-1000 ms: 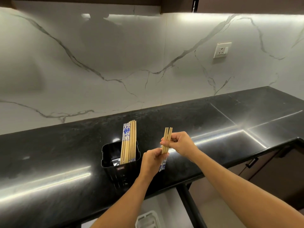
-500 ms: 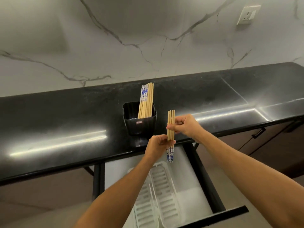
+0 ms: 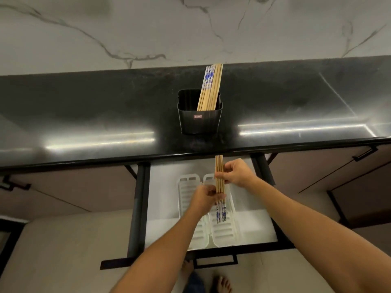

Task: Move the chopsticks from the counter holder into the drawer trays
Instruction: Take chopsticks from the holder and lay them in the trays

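The chopsticks [image 3: 220, 180] hover lengthwise above the right tray [image 3: 224, 235] in the drawer [image 3: 254, 225], patterned ends toward me. My left hand [image 3: 204, 197] pinches the near part, my right hand [image 3: 238, 173] the middle; both clamp them.

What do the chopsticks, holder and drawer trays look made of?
The chopsticks are probably bamboo or wood: matte tan shafts, with blue-and-white ends that look painted or printed. The holder is likely plastic: black, ribbed walls with a dull sheen. The drawer trays also look like plastic: white, slightly translucent, with moulded slots.
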